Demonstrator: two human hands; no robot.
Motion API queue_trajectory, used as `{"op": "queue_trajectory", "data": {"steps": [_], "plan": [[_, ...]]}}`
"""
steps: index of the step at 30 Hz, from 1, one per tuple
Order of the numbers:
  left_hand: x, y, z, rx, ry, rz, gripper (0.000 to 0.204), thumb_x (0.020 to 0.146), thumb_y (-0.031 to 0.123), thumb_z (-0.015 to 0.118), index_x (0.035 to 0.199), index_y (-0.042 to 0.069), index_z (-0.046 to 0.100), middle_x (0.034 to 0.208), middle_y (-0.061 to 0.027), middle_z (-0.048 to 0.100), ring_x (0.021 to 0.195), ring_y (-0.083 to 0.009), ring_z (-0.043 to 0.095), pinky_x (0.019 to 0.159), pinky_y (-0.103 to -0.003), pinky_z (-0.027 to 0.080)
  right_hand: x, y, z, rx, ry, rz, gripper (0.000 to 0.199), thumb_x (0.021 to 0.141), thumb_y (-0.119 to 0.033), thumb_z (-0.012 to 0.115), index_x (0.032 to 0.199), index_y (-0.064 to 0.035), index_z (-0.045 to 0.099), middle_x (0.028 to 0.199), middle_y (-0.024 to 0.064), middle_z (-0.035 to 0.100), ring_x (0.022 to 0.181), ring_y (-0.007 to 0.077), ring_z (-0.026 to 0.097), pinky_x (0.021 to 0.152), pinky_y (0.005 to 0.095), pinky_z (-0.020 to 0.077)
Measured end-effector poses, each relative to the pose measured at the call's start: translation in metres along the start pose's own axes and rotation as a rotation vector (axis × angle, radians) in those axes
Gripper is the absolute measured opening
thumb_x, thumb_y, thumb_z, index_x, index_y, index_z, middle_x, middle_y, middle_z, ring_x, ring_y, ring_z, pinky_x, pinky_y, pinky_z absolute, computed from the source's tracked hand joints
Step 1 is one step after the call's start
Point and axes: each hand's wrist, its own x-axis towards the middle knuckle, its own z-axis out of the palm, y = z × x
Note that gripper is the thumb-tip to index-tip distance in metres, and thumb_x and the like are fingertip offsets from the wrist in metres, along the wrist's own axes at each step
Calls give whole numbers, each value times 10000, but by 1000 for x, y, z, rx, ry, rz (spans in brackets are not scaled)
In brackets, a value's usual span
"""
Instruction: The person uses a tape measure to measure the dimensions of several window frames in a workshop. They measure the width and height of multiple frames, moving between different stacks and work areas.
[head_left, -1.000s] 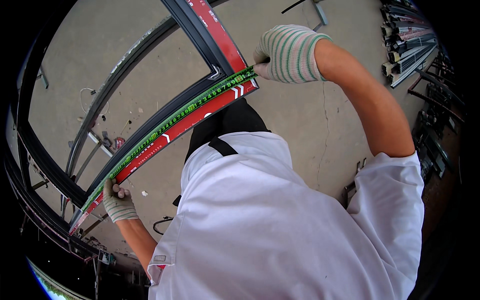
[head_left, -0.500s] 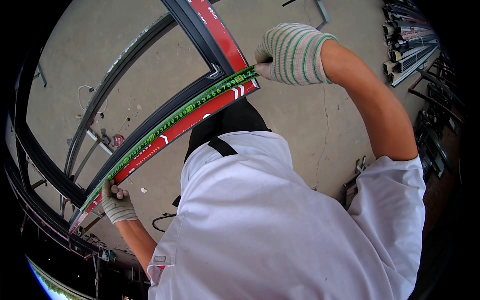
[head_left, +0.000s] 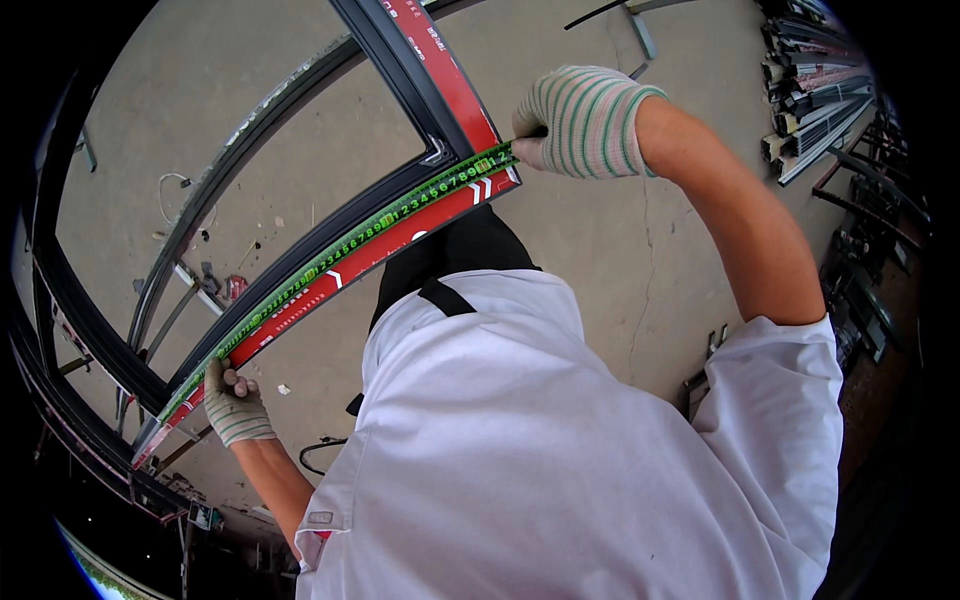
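A bright green tape measure blade (head_left: 400, 212) with dark markings lies along a dark window-like frame (head_left: 335, 215), over the red film strip (head_left: 370, 256) on its near side. My right hand (head_left: 588, 122), in a striped knit glove, pinches the blade's end at the frame's right corner. At the lower left, my left hand (head_left: 236, 408) wears a glove that leaves the fingertips bare. Its fingers are curled, and the thumb presses the blade against the frame's edge. Past this hand, the blade runs on toward the frame's left corner.
More curved-looking dark frame members (head_left: 215, 165) lie beyond and to the left. Stacked metal profiles (head_left: 815, 90) are at the far right, with dark metal pieces (head_left: 865, 295) below them. Small scraps (head_left: 235, 287) dot the concrete floor (head_left: 640, 250), which has a crack.
The view has shifted slightly. My right hand sits a little lower, closer to the frame's corner, still pinching the blade. My left hand stays at the same spot on the frame.
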Motion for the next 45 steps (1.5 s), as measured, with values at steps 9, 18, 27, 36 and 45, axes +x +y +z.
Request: {"op": "queue_trajectory", "data": {"steps": [9,18,27,36,45], "plan": [[0,-2,3,16,34,1,220,992,305,684,908,102,697,604,73,550,447,-86,431,467,-261,367,10,-19,-9,22,-246,281,306,919,-283,622,1000,-39,788,772,163,709,702,297,677,717,385,553],[2,-2,4,0,6,4,202,986,283,690,877,113,693,603,71,560,432,-87,438,443,-259,364,12,-25,-8,20,-263,315,320,925,-285,623,1073,-57,791,816,150,740,726,282,693,746,372,565],[0,-3,9,-14,26,4,208,979,284,699,861,113,690,601,65,580,428,-86,442,440,-255,355,12,-31,-11,55,-286,336,297,945,-283,645,1085,-60,784,776,127,711,697,259,666,713,380,559],[3,-7,9,-30,-1,48,238,979,297,708,829,115,675,579,66,570,428,-85,443,455,-270,354,7,-31,-12,47,-256,289,291,945,-298,658,1087,-79,787,769,124,705,695,255,661,707,380,550],[11,-10,6,-68,18,37,228,965,282,724,827,109,670,577,59,566,421,-83,431,436,-264,334,3,-28,-4,50,-204,256,305,935,-302,652,1100,-84,787,823,151,728,734,279,680,736,386,556]]}}
